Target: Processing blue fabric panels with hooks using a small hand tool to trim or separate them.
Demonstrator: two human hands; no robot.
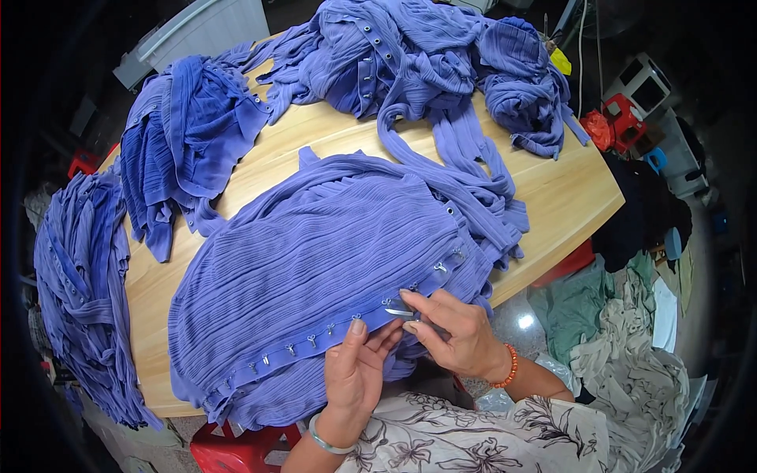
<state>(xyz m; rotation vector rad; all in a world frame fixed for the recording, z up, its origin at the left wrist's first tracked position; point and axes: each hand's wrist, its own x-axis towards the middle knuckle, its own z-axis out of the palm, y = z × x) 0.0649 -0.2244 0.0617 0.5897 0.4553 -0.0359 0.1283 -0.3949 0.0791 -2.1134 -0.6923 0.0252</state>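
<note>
A ribbed violet-blue garment (307,229) lies across the near part of the table. Along its near edge runs a smooth band (303,339) set with several small metal hooks. My left hand (355,370) grips this band at the edge, thumb on top and fingers partly hidden beneath it. Close beside it, my right hand (457,331) pinches a small silver blade, apparently the tip of thread snips (398,312), pointing left at the band by one of the hooks. The rest of that tool is hidden in the fingers.
More violet-blue garments lie in heaps (394,55) along the far side of the wooden table (560,189) and hang over its left edge (83,292). A grey bin (209,35) stands behind. Crumpled cloth (631,378) covers the floor at right; a red stool (236,445) stands below the table.
</note>
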